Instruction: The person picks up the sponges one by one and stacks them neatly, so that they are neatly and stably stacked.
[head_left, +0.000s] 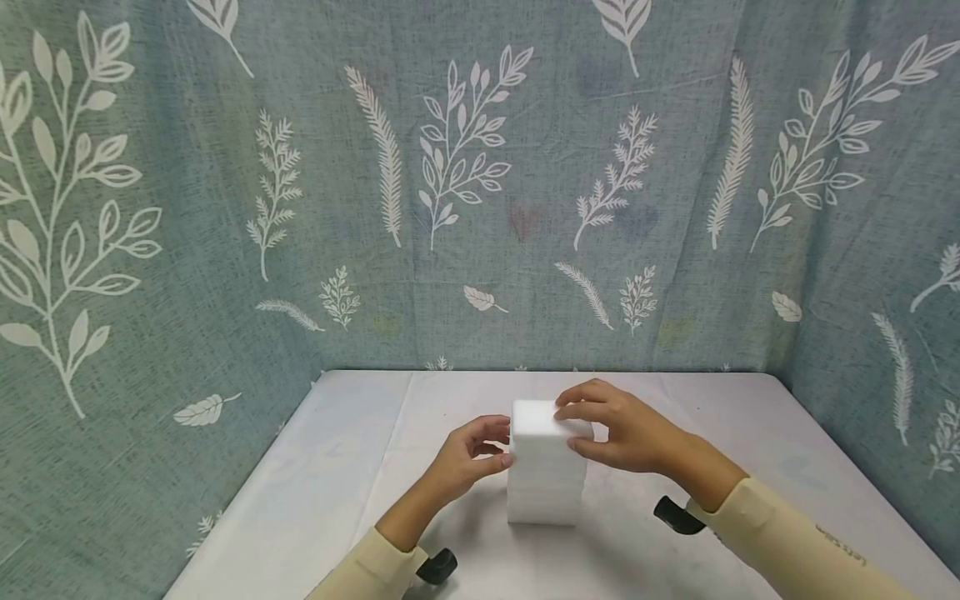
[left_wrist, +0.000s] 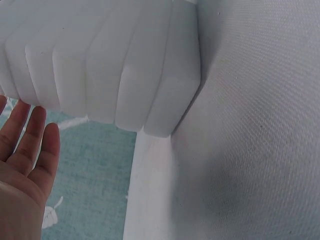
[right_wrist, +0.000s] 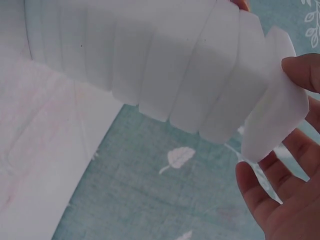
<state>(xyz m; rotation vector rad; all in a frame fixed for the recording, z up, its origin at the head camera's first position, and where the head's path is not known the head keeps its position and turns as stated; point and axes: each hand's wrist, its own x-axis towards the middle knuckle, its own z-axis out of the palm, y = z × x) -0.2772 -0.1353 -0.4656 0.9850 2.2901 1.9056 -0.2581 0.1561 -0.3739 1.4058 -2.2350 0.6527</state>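
Observation:
A tall stack of white sponge blocks point(head_left: 546, 492) stands on the table, its layers showing as seams in both wrist views. My right hand point(head_left: 626, 425) grips the top white sponge point(right_wrist: 275, 100) between thumb and fingers. In the right wrist view this sponge sits at an angle to the block beneath, with a narrow wedge of space between them. On the stack's other side, my left hand point(head_left: 468, 458) has its thumb and fingers spread at the upper blocks. Its fingertips point(left_wrist: 37, 115) meet the edges of the blocks in the left wrist view.
A white cloth covers the table point(head_left: 360, 433). Blue-green curtains point(head_left: 465, 183) with white leaf prints hang behind it and on both sides. A dark device point(head_left: 437, 567) shows at the left wrist and another dark device point(head_left: 678, 515) at the right.

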